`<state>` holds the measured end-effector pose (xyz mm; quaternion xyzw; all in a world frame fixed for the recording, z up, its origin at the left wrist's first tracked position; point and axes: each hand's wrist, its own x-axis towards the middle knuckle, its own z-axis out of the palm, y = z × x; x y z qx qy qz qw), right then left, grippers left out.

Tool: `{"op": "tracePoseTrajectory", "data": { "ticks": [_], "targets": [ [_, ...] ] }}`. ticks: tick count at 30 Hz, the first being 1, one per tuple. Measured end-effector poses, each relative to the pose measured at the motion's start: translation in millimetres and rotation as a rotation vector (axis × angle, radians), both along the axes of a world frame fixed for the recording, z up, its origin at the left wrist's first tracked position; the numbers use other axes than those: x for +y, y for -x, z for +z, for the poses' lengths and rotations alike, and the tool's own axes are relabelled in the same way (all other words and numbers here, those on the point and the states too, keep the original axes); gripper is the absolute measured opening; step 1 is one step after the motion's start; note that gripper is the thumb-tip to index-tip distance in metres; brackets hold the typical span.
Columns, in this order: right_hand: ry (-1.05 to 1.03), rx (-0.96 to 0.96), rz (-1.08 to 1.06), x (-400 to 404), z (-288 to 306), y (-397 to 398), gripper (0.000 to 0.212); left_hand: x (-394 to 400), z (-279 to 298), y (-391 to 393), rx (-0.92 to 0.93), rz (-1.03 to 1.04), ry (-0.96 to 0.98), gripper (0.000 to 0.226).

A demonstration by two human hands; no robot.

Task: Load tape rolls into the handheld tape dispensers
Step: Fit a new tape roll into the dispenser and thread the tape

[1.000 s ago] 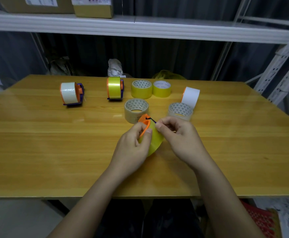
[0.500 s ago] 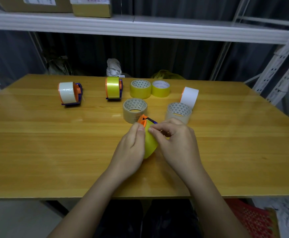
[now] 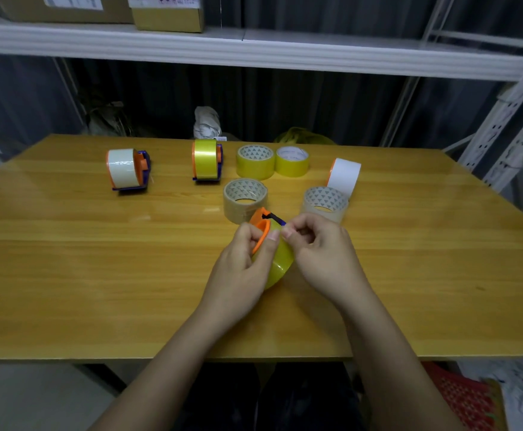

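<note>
Now the right hand (image 3: 322, 250) has drawn back a little from the yellow roll (image 3: 280, 262), which half a second ago it was covering from above; its fingertips (image 3: 286, 234) are bunched together at the top edge of the roll, just under the dark blue tip of the dispenser (image 3: 261, 227), and they seem to pinch at the tape's loose end, though the end itself is too small to make out. The left hand (image 3: 244, 259) grips the orange side of the dispenser with fingers curled round it and the thumb on the rim, holding roll and dispenser together above the table (image 3: 98, 275), near its front middle. More of the orange frame shows than in the moment before, so the pair has been tilted back up toward the camera.

My reading is that the roll is already seated and the step in hand is finding and threading the free end toward the cutter. 2 loaded dispensers (image 3: 128, 169) (image 3: 206, 160) stand at the far left, and 4 loose rolls (image 3: 245, 199) lie flat just beyond the hands, so several loads look to remain
</note>
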<state>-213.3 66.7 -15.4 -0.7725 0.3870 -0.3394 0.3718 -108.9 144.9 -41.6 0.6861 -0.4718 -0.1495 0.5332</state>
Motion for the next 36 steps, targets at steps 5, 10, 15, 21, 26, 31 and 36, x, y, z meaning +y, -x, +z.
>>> {"op": "tracePoseTrajectory", "data": {
  "ticks": [5, 10, 15, 21, 26, 31, 36],
  "targets": [
    [-0.219, -0.12, 0.082, -3, 2, 0, 0.021, -5, 3, -6, 0.05, 0.015, -0.051, 0.046],
    [-0.14, -0.11, 0.083, 2, 1, -4, 0.023, -7, 10, -9, 0.081, -0.022, -0.073, 0.049],
    [-0.079, -0.112, 0.053, 4, 1, -2, 0.017, -7, 8, -10, 0.147, -0.011, -0.055, 0.049],
    [0.098, -0.053, 0.012, 12, -1, 1, 0.008, -6, 5, -9, 0.181, -0.015, -0.053, 0.043],
    [0.238, -0.027, -0.054, 16, -7, -4, 0.008, -6, 6, -7, 0.159, 0.014, -0.076, 0.032],
    [0.291, -0.021, -0.096, 17, -8, -6, 0.008, -4, 7, -4, 0.149, -0.011, -0.084, 0.031],
    [0.258, -0.068, -0.128, 20, -13, -8, 0.005, -5, 4, -2, 0.096, -0.006, -0.079, 0.035]
  ]
}}
